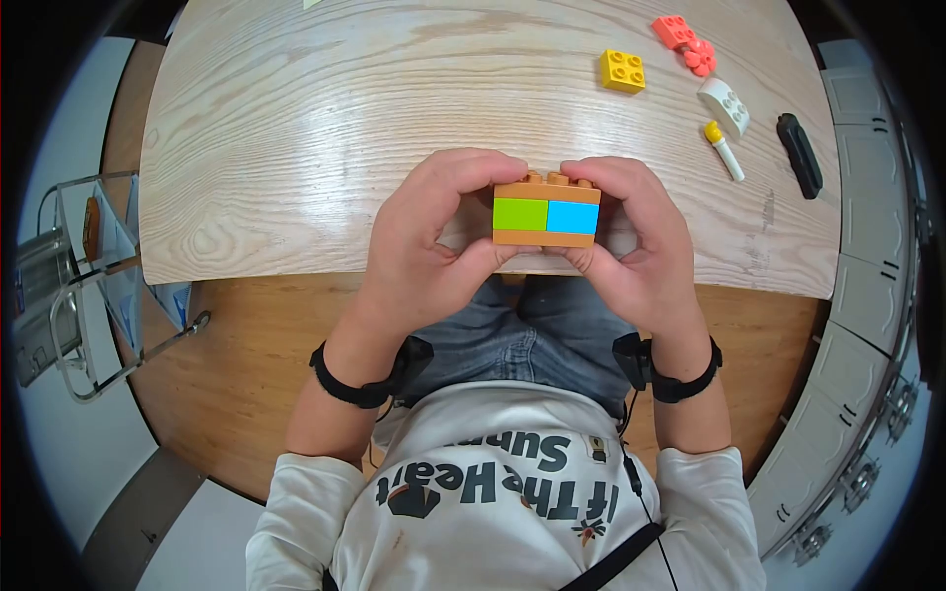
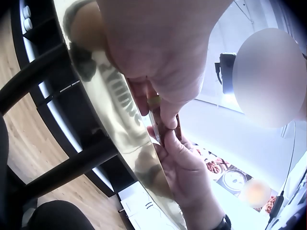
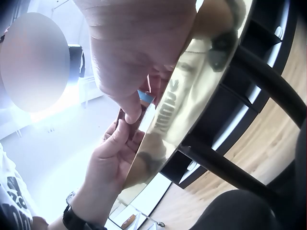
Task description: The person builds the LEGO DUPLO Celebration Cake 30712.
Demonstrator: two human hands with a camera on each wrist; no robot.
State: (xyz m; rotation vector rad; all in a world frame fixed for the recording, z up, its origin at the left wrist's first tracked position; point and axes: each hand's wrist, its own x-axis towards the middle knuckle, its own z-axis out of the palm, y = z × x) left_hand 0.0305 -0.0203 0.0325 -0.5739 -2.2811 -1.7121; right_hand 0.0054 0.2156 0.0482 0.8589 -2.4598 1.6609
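The left hand (image 1: 419,231) and right hand (image 1: 645,236) grip a brick stack (image 1: 522,214) from both ends, green and blue between orange layers, at the middle of the table's (image 1: 266,167) near edge. Coral pieces (image 1: 675,32) lie toward the far right corner, a black object (image 1: 799,156) by the right edge.

My left hand (image 2: 160,55) and right hand (image 2: 187,167) grip a block (image 2: 154,101) (mostly hidden from here) near the shiny desk (image 2: 104,79).
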